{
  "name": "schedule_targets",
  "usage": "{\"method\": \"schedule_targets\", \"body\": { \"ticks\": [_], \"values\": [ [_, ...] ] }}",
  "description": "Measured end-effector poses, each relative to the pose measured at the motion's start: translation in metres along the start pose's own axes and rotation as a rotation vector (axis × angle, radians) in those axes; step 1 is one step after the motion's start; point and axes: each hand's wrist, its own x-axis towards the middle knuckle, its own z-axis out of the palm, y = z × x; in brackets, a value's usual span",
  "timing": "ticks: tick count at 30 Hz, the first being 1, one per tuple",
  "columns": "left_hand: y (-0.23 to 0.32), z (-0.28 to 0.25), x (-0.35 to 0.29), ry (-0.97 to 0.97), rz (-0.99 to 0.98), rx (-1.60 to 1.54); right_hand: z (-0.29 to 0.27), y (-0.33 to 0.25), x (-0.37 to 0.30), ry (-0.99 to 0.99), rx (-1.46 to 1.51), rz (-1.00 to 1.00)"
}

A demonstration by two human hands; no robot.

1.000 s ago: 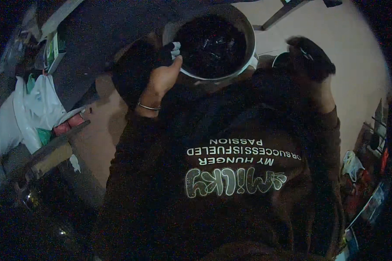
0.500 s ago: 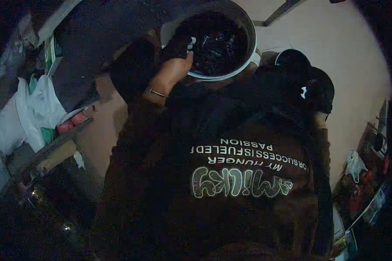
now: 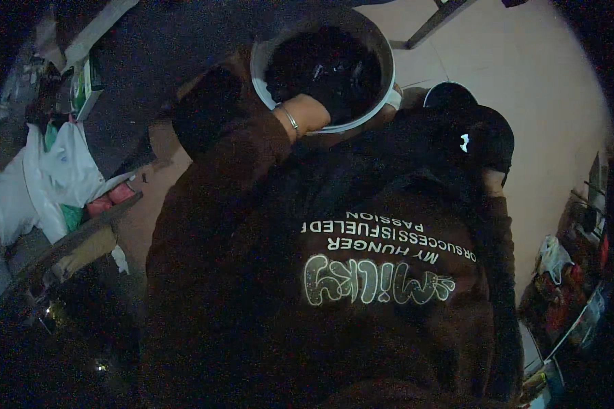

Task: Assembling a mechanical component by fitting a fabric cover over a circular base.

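Note:
A round, pale-rimmed tub stands in front of me, holding a dark mass with a few shiny glints. Whether that mass is cloth or something else is too dark to tell. Over the tub's near left rim reaches my left hand, a metal bangle at its wrist. Its fingers vanish into the darkness inside the tub. Of my right hand only a bit near the wrist shows at the right, next to a dark rounded shape with a small white mark; its fingers are hidden.
Beyond the dark rounded shape stands a smaller dark round vessel. White plastic bags and red packets lie at the left. A furniture leg rises at the top right. More bagged items sit at the far right.
My left hand has moved right and slightly down, from the tub's left rim into its near side. The view has shifted slightly, and the picture is darker.

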Motion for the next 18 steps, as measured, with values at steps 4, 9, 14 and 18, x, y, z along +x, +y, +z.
{"method": "schedule_targets", "body": {
  "ticks": [4, 9, 14, 18],
  "values": [
    [-0.004, 0.003, 0.013, -0.187, -0.066, 0.109, -0.009, -0.004, -0.002, 0.084, 0.105, -0.083],
    [-0.002, -0.011, -0.009, -0.025, -0.194, -0.248, 0.002, 0.010, 0.001, 0.126, 0.261, 0.055],
    [-0.022, 0.021, 0.006, 0.194, -0.493, -0.635, 0.071, 0.043, -0.002, 0.370, 0.516, -0.199],
    [0.004, -0.035, -0.027, 0.522, -0.760, -1.392, -0.015, -0.040, 0.026, 0.203, 0.468, -0.497]
  ]
}}
